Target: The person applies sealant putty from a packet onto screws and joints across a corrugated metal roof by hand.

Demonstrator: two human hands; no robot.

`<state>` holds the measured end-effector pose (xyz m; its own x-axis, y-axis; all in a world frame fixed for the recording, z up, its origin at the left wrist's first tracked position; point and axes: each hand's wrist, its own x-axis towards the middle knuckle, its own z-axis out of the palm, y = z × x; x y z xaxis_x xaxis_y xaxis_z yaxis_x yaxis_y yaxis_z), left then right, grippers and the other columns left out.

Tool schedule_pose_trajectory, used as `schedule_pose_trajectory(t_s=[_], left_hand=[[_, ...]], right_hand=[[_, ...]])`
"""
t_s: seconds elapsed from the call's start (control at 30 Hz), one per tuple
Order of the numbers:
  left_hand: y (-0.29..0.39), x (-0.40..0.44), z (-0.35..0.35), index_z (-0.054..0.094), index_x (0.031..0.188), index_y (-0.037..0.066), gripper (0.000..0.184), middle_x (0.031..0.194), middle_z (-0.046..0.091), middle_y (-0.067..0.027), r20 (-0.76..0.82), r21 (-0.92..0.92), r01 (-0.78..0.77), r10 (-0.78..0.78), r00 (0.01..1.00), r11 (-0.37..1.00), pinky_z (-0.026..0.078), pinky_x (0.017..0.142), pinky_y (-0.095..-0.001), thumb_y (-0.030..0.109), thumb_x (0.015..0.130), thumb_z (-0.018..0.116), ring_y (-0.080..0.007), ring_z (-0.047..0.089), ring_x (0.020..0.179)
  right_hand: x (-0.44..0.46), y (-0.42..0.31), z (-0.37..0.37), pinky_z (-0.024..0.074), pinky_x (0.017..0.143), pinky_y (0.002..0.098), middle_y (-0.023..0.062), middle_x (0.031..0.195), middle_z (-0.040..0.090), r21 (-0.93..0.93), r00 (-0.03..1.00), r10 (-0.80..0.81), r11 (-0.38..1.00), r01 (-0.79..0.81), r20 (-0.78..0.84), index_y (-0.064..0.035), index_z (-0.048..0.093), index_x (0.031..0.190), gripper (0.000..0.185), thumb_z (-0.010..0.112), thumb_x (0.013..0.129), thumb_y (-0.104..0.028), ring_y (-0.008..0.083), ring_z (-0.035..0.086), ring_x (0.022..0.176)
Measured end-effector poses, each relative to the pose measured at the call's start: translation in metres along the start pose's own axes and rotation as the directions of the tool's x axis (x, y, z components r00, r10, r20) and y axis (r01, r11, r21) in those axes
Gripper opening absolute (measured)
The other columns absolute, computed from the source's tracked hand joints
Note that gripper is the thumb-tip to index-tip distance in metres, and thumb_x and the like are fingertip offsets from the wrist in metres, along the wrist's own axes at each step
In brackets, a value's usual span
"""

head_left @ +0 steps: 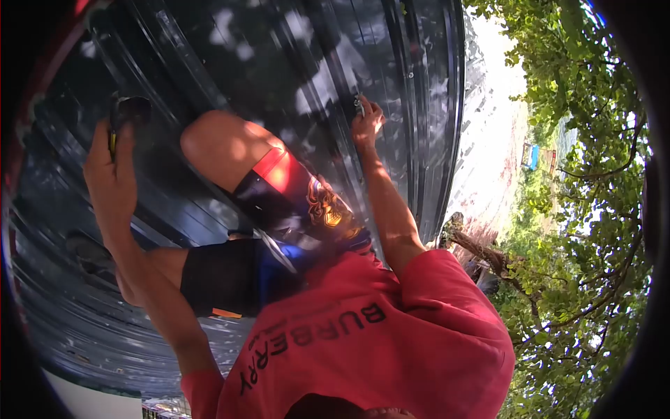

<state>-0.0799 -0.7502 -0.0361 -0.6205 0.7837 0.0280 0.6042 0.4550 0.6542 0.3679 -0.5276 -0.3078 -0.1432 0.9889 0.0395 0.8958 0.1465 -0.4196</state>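
My left hand [112,160], raised at the left, is closed around a hammer-like tool [132,110] with a dark, blocky head and a strip of yellow on its handle. My right hand [368,126] is down at a raised rib of the dark metal roofing sheet [272,63]. Its fingers pinch a small silvery fastener [359,106] against the rib; whether it is a nail or a screw is too small to tell. Between the two hands is my bent knee [220,143], over the sheet.
The ribbed sheet ends at an edge [457,119] on the right, with bright ground [492,119] beyond it. Leafy branches [579,230] and a tree limb [481,251] stand close on that side. My shoe [91,255] rests on the sheet at the left.
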Motion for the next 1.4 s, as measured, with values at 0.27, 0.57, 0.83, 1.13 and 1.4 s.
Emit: schedule_pose_trajectory(t_s=[0.27, 0.57, 0.83, 1.13, 1.4], left_hand=[[-0.001, 0.002, 0.002, 0.064, 0.124, 0.003, 0.031, 0.086, 0.066, -0.0111, 0.025, -0.001, 0.01, -0.01, 1.0, 1.0, 0.048, 0.073, -0.0326, 0.028, 0.107, 0.056, -0.0157, 0.06, 0.077], [-0.001, 0.004, 0.005, 0.063, 0.127, 0.002, 0.033, 0.088, 0.067, -0.0136, 0.038, 0.021, 0.0, -0.001, 0.999, 1.0, 0.049, 0.074, -0.0349, 0.026, 0.107, 0.055, -0.0193, 0.063, 0.079], [0.004, 0.004, 0.009, 0.063, 0.127, 0.003, 0.033, 0.087, 0.066, -0.0135, 0.052, 0.017, 0.028, -0.029, 0.998, 0.999, 0.048, 0.072, -0.0346, 0.028, 0.107, 0.055, -0.0185, 0.06, 0.076], [0.003, 0.006, 0.013, 0.063, 0.122, 0.002, 0.033, 0.085, 0.066, -0.013, 0.08, 0.03, 0.034, -0.036, 0.996, 0.999, 0.048, 0.072, -0.0355, 0.031, 0.108, 0.054, -0.0198, 0.06, 0.076], [0.002, 0.01, 0.019, 0.064, 0.118, 0.002, 0.03, 0.086, 0.066, -0.0136, 0.096, -0.007, 0.012, -0.012, 0.995, 1.0, 0.049, 0.074, -0.0366, 0.028, 0.106, 0.055, -0.0221, 0.063, 0.078]], right_hand=[[-0.036, -0.032, -0.021, 0.0366, 0.104, 0.0567, 0.0234, 0.146, 0.046, -0.355, 0.963, -0.268, 0.901, 0.251, -0.001, -0.0132, 0.042, 0.155, 0.077, 0.054, 0.08, 0.003, 0.0429, 0.043, 0.131], [-0.015, -0.004, -0.013, 0.0356, 0.107, 0.0567, 0.0227, 0.144, 0.048, -0.313, 0.894, -0.444, 0.859, 0.406, -0.057, -0.0139, 0.049, 0.151, 0.072, 0.056, 0.081, -0.002, 0.0436, 0.047, 0.127], [-0.018, 0.001, -0.018, 0.0307, 0.112, 0.0565, 0.0184, 0.146, 0.046, -0.245, 0.977, -0.213, 0.947, 0.206, -0.001, -0.0183, 0.051, 0.152, 0.073, 0.055, 0.08, -0.009, 0.0411, 0.041, 0.13], [-0.046, -0.005, 0.024, 0.0293, 0.112, 0.0616, 0.025, 0.153, 0.038, -0.104, 0.991, -0.07, 0.993, 0.059, -0.112, -0.0197, 0.042, 0.157, 0.085, 0.06, 0.075, -0.007, 0.0479, 0.038, 0.133], [-0.017, -0.002, 0.021, 0.0355, 0.113, 0.0546, 0.024, 0.147, 0.047, 0.04, 0.984, 0.03, 0.999, -0.023, -0.174, -0.0213, 0.056, 0.148, 0.072, 0.055, 0.078, -0.005, 0.0449, 0.042, 0.133]])
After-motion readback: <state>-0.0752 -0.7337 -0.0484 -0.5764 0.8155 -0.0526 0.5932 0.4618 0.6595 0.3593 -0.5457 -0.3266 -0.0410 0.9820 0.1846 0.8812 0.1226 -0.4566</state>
